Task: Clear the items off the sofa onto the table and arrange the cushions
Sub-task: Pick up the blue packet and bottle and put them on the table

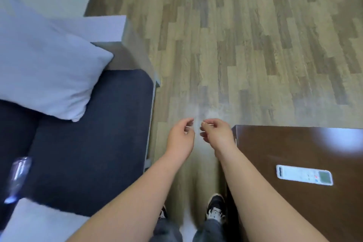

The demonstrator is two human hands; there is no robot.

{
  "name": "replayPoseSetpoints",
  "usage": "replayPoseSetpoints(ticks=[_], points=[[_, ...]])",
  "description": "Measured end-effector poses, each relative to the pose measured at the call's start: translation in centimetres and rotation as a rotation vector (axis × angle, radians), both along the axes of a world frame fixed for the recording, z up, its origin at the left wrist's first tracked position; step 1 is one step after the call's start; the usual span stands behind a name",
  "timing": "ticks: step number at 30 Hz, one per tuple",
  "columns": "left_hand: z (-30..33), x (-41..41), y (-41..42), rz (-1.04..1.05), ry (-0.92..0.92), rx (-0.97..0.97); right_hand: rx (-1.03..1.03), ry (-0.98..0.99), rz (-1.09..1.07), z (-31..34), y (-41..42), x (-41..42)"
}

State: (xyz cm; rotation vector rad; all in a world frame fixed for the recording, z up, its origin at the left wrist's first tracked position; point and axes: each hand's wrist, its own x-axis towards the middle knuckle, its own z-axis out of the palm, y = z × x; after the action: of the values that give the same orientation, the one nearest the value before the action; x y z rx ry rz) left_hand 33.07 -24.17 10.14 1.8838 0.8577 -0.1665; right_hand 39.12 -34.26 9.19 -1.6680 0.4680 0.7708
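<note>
a: what is left on the dark navy fabric sofa (88,143), and how is it expected to handle?

b: a clear plastic bottle (18,175) is seen lying at the lower left edge of the frame, blurred. it is judged light, smooth and easily dented, so it would best be gripped around the body. the pale grey soft cushion (45,68) at the upper left is judged light and floppy, best taken by two corners. a second pale cushion (39,222) is partly seen at the bottom left.

a: and the table?

b: the white remote control (304,177) is already laid on the dark brown glossy table (275,143), lower right.

a: how are the hands posed?

b: the left hand (181,139) and right hand (217,135) are held out close together over the wooden floor (235,45), between sofa and table, fingers loosely curled, nothing held.
</note>
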Motion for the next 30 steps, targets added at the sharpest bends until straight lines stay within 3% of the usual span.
replayPoseSetpoints(ticks=[6,16,25,30], points=[[3.9,-8.7,11.3,0.367,-0.051,-0.082,0.037,-0.033,0.268,3.0,13.5,-5.5],[4.3,-31.2,29.5,0.92,-0.131,-0.048,0.011,-0.115,0.814,4.3,36.3,-22.3],[1.0,-49.4,37.5,1.343,-0.155,-0.009,0.004,-0.265,1.283,2.5,49.9,-38.6],[-2.6,-57.4,39.5,1.484,0.007,-0.004,0.029,-0.337,1.484,-0.9,53.9,-44.8]])
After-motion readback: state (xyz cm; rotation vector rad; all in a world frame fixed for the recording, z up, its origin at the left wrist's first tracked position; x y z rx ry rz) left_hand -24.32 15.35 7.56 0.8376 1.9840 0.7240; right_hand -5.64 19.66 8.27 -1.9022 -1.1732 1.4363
